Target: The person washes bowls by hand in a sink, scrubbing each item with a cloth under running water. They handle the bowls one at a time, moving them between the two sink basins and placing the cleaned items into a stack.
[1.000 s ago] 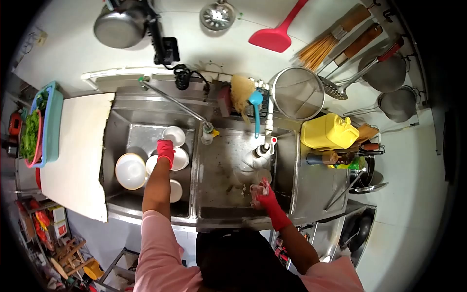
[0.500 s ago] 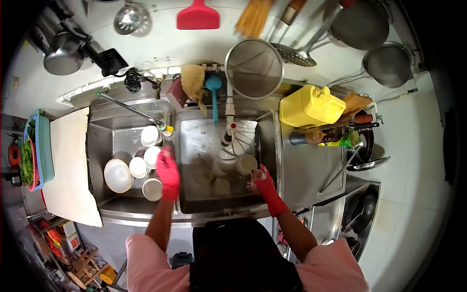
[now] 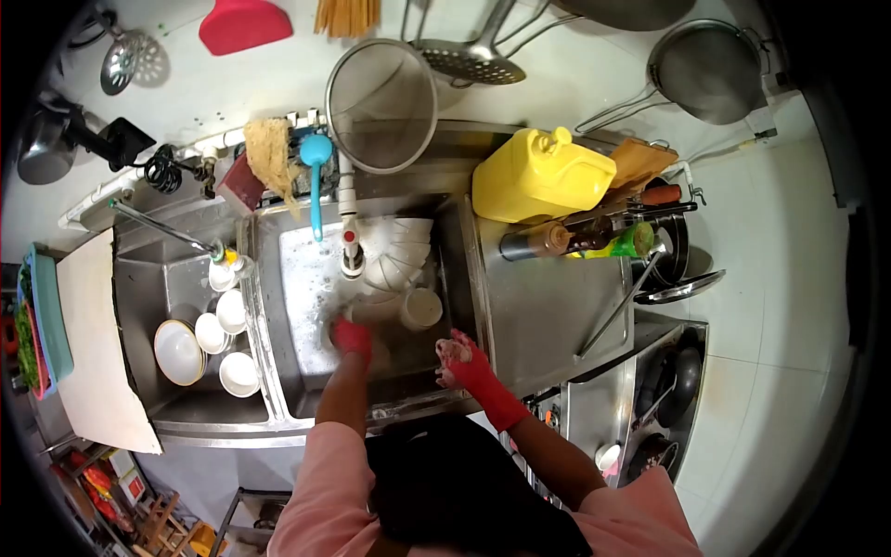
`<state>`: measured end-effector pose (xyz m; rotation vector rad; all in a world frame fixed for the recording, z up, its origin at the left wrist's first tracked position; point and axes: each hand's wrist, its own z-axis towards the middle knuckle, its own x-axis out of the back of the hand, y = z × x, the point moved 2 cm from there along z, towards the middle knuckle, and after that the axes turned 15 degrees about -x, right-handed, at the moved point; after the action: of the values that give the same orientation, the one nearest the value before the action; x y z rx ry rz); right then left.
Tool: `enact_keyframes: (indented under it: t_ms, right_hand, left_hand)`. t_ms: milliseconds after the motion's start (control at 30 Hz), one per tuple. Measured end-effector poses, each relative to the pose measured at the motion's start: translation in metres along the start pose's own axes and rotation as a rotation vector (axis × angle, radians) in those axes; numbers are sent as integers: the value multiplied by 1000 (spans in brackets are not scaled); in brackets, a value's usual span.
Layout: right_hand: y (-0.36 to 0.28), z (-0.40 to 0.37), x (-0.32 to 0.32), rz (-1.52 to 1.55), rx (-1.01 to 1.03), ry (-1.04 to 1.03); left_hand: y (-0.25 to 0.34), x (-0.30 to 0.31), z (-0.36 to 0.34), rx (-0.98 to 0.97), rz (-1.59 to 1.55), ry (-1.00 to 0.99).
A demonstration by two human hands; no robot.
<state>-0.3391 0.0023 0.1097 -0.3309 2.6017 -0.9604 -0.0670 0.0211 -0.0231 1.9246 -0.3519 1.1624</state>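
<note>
My left hand (image 3: 352,338), in a red rubber glove, reaches into the murky water of the right sink basin (image 3: 295,288); its fingers are blurred and partly hidden. A white bowl (image 3: 421,308) sits to its right, and a fanned stack of white bowls (image 3: 397,252) leans farther back under the tap (image 3: 350,251). Near the basin's front right corner is my right hand (image 3: 469,369), also gloved in red. Its fingers are closed around a bunched, sudsy cloth (image 3: 453,352).
The left basin holds several small white bowls (image 3: 239,374) and a larger rimmed bowl (image 3: 179,353). A yellow jug (image 3: 538,176) and bottles (image 3: 543,241) stand on the right counter. Behind the sink are a round strainer (image 3: 381,107) and a blue ladle (image 3: 316,176).
My left hand has moved from the small bowls in the left basin into the right basin's water. The right hand keeps the cloth. The whole view has shifted and turned.
</note>
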Motion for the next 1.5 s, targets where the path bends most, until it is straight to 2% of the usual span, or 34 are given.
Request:
enact_keyframes:
  t_ms: [33,100,167,233,267,367,467,567,667,767,833,867,900,967,1000,1033,1100,1133,1167,1200,1233,1267,1300,1367,1400,1433,1467,1500]
  right_hand:
    - [-8,-9,-6,81,-95,-7]
    - [-10,-11,-6,-24,-136,90]
    - [-11,-8,-10,-119,-168,145]
    - [-17,-8,-13,-429,-52,216]
    - [-23,-8,-15,-591,9,252]
    - [-29,-3,-29,-491,-78,231]
    - [-19,8,-31,-293,36,164]
    - [-6,18,-30,-171,7,111]
    - [-28,10,-45,55,-190,29]
    - [-46,3,-72,209,-150,53]
    - [-29,33,-60,-713,258,374]
    - [-30,40,-64,-842,320,418]
    - [-41,41,-74,-969,383,471]
    - [-70,44,-100,-570,210,336]
    - [-97,33,-117,-678,190,376]
    - [-101,36,-127,-699,279,358]
    - [-105,42,-145,-738,460,329]
    - [-97,51,-151,-885,421,392]
    - [-88,62,-155,-1023,300,365]
    - [-79,73,-158,-1160,178,335]
    - [-71,85,-161,-1297,54,301]
    - [-59,93,-162,-1212,209,378]
    - [-51,102,-162,-1143,157,286]
    - [-42,114,-160,-997,57,106]
    - [-51,102,-168,-1024,177,103]
    - [-50,103,-168,-1023,148,-28]
    - [-48,107,-165,-1019,114,-157]
    - [-48,109,-165,-1011,80,-283]
  left_hand:
    - [-1,7,3,24,-47,-52]
    - [-20,23,16,76,-138,-152]
    - [-27,36,21,-96,-135,-47]
    - [-38,46,16,-266,-90,82]
    - [-60,35,21,-415,-2,44]
    - [-96,11,18,36,-761,-36]
    - [-110,-10,26,215,-736,-237]
    - [-45,35,24,369,-877,-320]
    - [1,67,30,-110,-1269,-138]
    - [21,76,41,-360,-1057,78]
    - [44,98,36,-272,-954,149]
    - [53,110,33,-230,-902,185]
    - [42,97,37,-266,-768,234]
    - [12,69,40,-233,-790,180]
    - [13,69,30,-96,-863,125]
    - [24,70,17,42,-934,70]
    - [63,109,-10,299,-1062,-69]
    - [62,105,-15,244,-1091,-46]
    - [59,99,-20,189,-1120,-22]
    - [57,103,-25,252,-955,-70]
    - [52,102,-24,230,-951,-108]
    - [35,84,-24,212,-945,-145]
    - [20,71,-22,194,-938,-181]
    - [4,54,-17,246,-919,-69]
    - [-8,43,-9,272,-941,-33]
    - [-16,38,-7,302,-964,0]
    - [21,101,-18,263,-1023,-135]
    - [11,97,-15,228,-974,-146]
